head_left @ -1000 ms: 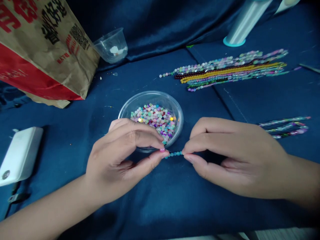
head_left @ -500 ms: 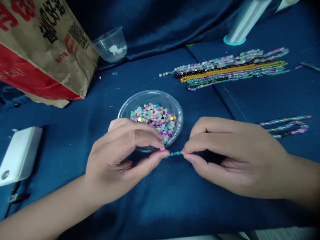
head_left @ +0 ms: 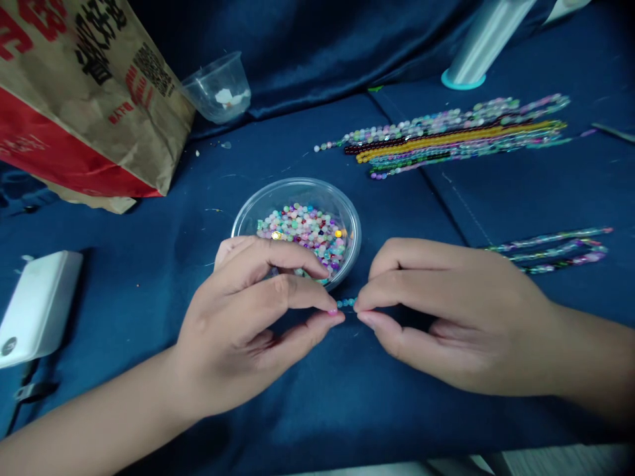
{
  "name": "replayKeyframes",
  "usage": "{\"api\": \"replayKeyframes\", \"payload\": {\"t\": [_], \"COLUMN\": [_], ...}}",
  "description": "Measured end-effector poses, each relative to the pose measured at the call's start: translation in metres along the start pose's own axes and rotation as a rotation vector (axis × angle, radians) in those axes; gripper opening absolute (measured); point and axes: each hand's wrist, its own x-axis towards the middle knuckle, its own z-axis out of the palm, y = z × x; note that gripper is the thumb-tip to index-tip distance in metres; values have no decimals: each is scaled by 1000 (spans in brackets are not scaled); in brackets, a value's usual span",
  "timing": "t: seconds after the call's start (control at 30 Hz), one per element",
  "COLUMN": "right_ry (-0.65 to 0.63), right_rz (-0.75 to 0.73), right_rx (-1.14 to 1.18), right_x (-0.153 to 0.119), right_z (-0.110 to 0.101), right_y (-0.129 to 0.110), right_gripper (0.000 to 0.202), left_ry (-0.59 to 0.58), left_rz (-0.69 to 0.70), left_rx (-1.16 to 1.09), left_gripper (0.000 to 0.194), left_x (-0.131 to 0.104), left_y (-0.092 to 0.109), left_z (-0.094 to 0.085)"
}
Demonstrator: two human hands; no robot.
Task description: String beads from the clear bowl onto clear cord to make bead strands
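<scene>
Between the thumb and a finger of my left hand (head_left: 248,324) a small pink bead (head_left: 333,312) is pinched. My right hand (head_left: 446,317) pinches a short string of blue beads (head_left: 347,302), which spans the gap between the two sets of fingertips. Whether the pink bead sits on the string I cannot tell. Just behind my left fingers stands a round clear plastic bowl (head_left: 358,231), partly hidden by that hand. It holds many loose mixed-colour beads (head_left: 302,228).
Several bead strands (head_left: 456,135) lie at the back right, and shorter strands (head_left: 560,248) beside my right hand. A paper bag (head_left: 129,125), a clear cup (head_left: 221,89) and a white power bank (head_left: 40,304) are on the left. A metal cylinder (head_left: 486,43) stands at the back.
My left fingertips have moved slightly right and down and closed further over the pink bead. The visible stretch of blue beads between the hands is shorter.
</scene>
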Motion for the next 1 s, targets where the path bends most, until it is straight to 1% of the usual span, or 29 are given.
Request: {"api": "replayKeyframes", "payload": {"t": [0.17, 0.33, 0.57, 0.73, 0.83, 0.93, 1.0], "right_ry": [-14, 1, -25, -34, -50, -63, -63], "right_rz": [-15, -20, -28, -14, 3, 5, -2], "right_rx": [35, 63, 56, 65, 61, 58, 68], "right_x": [-3, -3, 1, 1, 0, 0, 0], "right_z": [4, 6, 5, 5, 6, 7, 7], "right_y": [-1, -1, -2, -3, -3, -3, -2], "right_gripper": [16, 16, 18, 18, 19, 20, 19], "left_ry": [-48, -91, -88, -84, -89, -109, -123], "left_rz": [30, 66, 107, 128, 116, 145, 165], "left_rx": [6, -13, -37, 84, 168, 259, 282], "left_gripper": [9, 8, 15, 11, 15, 18, 20], "left_x": [3, 6, 4, -1, -9, -15, -16], "left_y": [2, 3, 2, -1, -4, -5, -5], "left_z": [-3, -3, -4, -1, 1, 1, 1]}}
